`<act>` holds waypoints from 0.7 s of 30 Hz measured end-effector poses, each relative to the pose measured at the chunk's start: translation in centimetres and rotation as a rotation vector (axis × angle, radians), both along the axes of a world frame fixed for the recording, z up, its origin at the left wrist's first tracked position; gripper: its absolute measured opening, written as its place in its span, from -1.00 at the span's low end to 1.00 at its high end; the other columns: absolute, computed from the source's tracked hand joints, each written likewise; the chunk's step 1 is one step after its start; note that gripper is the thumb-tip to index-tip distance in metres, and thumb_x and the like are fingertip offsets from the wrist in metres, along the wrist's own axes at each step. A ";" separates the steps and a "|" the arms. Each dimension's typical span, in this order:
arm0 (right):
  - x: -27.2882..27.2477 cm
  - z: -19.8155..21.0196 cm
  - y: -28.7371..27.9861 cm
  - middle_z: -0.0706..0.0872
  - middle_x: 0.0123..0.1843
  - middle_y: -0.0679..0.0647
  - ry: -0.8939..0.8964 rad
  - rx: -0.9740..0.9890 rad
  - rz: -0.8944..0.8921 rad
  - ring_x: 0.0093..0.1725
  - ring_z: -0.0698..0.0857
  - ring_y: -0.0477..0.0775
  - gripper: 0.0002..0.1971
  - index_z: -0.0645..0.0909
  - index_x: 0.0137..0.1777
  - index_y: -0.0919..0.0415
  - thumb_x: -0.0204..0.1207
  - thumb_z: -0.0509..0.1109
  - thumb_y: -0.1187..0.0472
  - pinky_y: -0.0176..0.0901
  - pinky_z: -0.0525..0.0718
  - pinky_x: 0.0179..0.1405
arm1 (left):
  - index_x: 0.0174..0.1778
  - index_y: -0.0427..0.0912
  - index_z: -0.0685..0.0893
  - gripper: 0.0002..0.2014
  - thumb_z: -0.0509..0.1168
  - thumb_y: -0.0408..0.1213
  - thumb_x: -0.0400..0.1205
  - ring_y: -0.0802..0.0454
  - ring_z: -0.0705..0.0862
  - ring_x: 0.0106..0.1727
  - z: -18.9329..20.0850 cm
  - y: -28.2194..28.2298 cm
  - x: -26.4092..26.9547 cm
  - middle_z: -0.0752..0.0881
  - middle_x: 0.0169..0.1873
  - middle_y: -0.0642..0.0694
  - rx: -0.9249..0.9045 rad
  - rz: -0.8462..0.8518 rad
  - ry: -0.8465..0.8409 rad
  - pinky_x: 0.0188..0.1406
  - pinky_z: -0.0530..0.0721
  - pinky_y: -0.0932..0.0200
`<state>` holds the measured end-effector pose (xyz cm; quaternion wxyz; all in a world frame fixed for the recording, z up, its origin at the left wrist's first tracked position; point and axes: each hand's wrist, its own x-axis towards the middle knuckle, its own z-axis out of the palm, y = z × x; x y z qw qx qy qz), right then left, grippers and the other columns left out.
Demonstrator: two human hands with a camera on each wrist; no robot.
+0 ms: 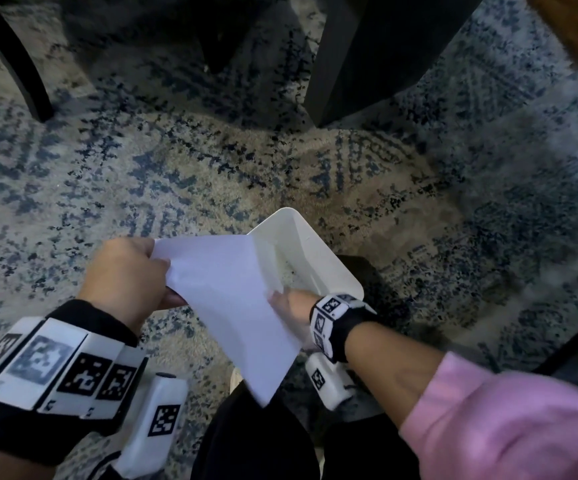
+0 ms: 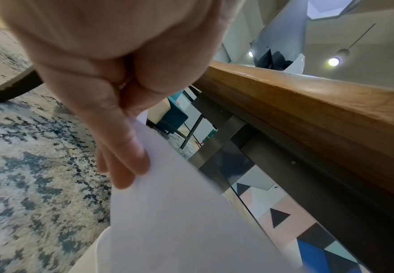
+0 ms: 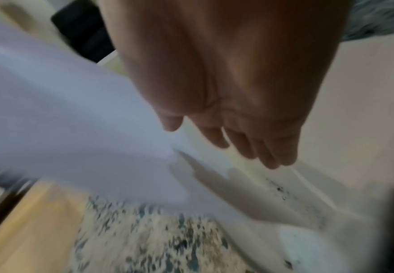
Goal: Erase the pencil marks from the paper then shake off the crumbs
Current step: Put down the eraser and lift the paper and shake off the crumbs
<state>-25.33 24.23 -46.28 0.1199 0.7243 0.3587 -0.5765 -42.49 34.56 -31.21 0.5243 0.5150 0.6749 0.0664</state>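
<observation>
We held the paper (image 1: 227,306) tilted over the white bin (image 1: 315,258), our left hand (image 1: 124,275) pinching its far edge, our right hand (image 1: 289,303) with relaxed fingers against its near edge (blurred). Shaking too hard could scatter crumbs beside the bin onto the rug (image 1: 211,168).

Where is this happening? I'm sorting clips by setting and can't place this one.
Probably a home living or dining room, seen from beside a table. A patterned blue and beige rug covers the floor, a wooden table edge runs overhead, and pendant lamps hang from the ceiling.
</observation>
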 end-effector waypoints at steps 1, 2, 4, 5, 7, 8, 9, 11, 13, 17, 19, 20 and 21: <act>0.0 0.0 0.7 0.19 0.66 0.28 0.014 0.084 -0.081 0.61 0.26 0.28 -0.35 0.09 0.66 0.24 0.70 -0.06 -0.17 0.12 0.24 0.58 | -0.44 -0.21 0.59 -0.66 0.08 -0.62 0.56 -0.16 0.68 -0.53 0.0 0.0 -0.1 0.65 -0.41 -0.28 0.001 0.004 -0.010 -0.77 0.66 0.23; -0.3 0.5 1.3 0.05 0.71 0.20 0.072 0.168 -0.157 0.67 0.13 0.23 -0.34 0.00 0.69 0.14 0.70 -0.03 -0.17 0.12 0.11 0.63 | -0.43 -0.21 0.60 -0.67 0.09 -0.61 0.56 -0.18 0.68 -0.48 -0.1 0.0 -0.1 0.66 -0.41 -0.27 0.002 0.004 -0.014 -0.76 0.68 0.22; -1.3 2.0 2.2 -0.12 0.72 0.02 0.271 0.267 -0.241 0.70 -0.10 0.10 -0.35 -0.11 0.70 0.00 0.69 -0.03 -0.19 0.08 -0.11 0.64 | -0.39 -0.22 0.61 -0.69 0.10 -0.59 0.57 -0.14 0.69 -0.56 -0.4 0.1 -0.1 0.66 -0.44 -0.26 0.005 -0.005 0.001 -0.73 0.71 0.17; -1.8 1.4 2.4 -0.11 0.72 0.00 0.311 0.255 -0.229 0.70 -0.10 0.08 -0.36 -0.10 0.70 0.02 0.70 -0.05 -0.19 0.03 -0.13 0.63 | -0.38 -0.21 0.62 -0.69 0.10 -0.58 0.58 -0.07 0.67 -0.66 -0.5 0.1 -0.1 0.66 -0.46 -0.26 0.005 -0.008 0.013 -0.71 0.72 0.15; -1.6 -0.1 2.2 0.07 0.71 0.13 0.189 0.109 -0.126 0.68 0.10 0.15 -0.35 0.04 0.69 0.16 0.71 -0.13 -0.19 -0.03 0.02 0.62 | -0.31 -0.21 0.63 -0.71 0.09 -0.57 0.59 -0.01 0.64 -0.72 -0.5 0.1 -0.1 0.65 -0.48 -0.26 0.003 -0.005 0.021 -0.68 0.72 0.11; -1.2 -0.9 2.0 0.20 0.67 0.22 0.109 0.003 -0.116 0.63 0.23 0.22 -0.34 0.13 0.67 0.23 0.71 -0.17 -0.18 -0.01 0.14 0.59 | -0.26 -0.24 0.63 -0.74 0.09 -0.56 0.59 -0.08 0.66 -0.65 -0.4 0.2 -0.1 0.65 -0.46 -0.25 0.001 0.001 0.017 -0.67 0.71 0.12; -0.6 -1.2 2.0 0.32 0.61 0.30 0.027 -0.053 -0.153 0.57 0.35 0.27 -0.36 0.21 0.63 0.28 0.73 -0.18 -0.14 0.01 0.26 0.53 | -0.24 -0.27 0.63 -0.75 0.08 -0.56 0.59 -0.14 0.66 -0.55 -0.3 0.2 -0.1 0.64 -0.44 -0.25 -0.001 0.009 0.009 -0.67 0.71 0.13; 0.6 -0.6 2.0 0.41 0.54 0.37 -0.065 -0.057 -0.080 0.50 0.43 0.30 -0.44 0.30 0.57 0.34 0.75 -0.12 -0.02 0.00 0.35 0.42 | -0.32 -0.26 0.61 -0.73 0.09 -0.56 0.60 -0.20 0.65 -0.40 -0.3 0.1 -0.1 0.65 -0.39 -0.24 0.002 0.022 0.000 -0.62 0.76 0.13; 1.4 0.3 1.9 0.27 0.63 0.30 -0.060 0.065 -0.024 0.58 0.32 0.29 -0.44 0.16 0.65 0.26 0.74 -0.04 -0.03 0.01 0.31 0.48 | -0.29 -0.29 0.61 -0.76 0.10 -0.56 0.59 -0.24 0.66 -0.33 -0.2 0.2 0.1 0.66 -0.36 -0.26 0.007 0.016 0.005 -0.34 0.77 0.00; -0.3 5.0 0.0 0.10 0.70 0.00 0.280 0.213 -0.089 0.67 0.12 0.02 -0.39 0.07 0.68 0.04 0.69 -0.03 -0.17 -0.09 0.06 0.61 | -0.15 -0.28 0.60 -0.80 0.09 -0.56 0.60 -0.17 0.68 -0.50 -0.2 0.4 0.7 0.64 -0.43 -0.23 0.000 0.030 0.016 -0.67 0.74 0.12; -0.7 5.1 -1.3 0.24 0.66 0.05 0.277 0.082 -0.147 0.63 0.25 0.08 -0.32 0.21 0.64 0.13 0.62 -0.01 -0.24 -0.09 0.13 0.60 | -0.23 -0.30 0.58 -0.79 0.08 -0.58 0.58 -0.05 0.66 -0.70 -0.1 0.6 0.8 0.66 -0.53 -0.24 -0.014 0.058 0.016 -0.69 0.73 0.11; -0.5 4.6 -1.6 0.34 0.63 0.14 0.192 -0.008 -0.182 0.58 0.34 0.16 -0.40 0.29 0.60 0.22 0.68 0.02 -0.14 -0.06 0.24 0.55 | -0.32 -0.31 0.58 -0.76 0.08 -0.59 0.57 0.02 0.64 -0.76 -0.1 0.8 0.7 0.67 -0.64 -0.19 -0.015 0.058 0.024 -0.64 0.75 0.06; -0.2 4.0 -1.5 0.42 0.57 0.23 0.081 -0.013 -0.246 0.51 0.43 0.22 -0.51 0.34 0.56 0.30 0.74 0.05 0.03 -0.02 0.35 0.45 | -0.41 -0.28 0.59 -0.72 0.10 -0.59 0.55 0.05 0.64 -0.76 -0.1 0.9 0.5 0.66 -0.75 -0.11 -0.010 0.047 0.038 -0.58 0.78 -0.01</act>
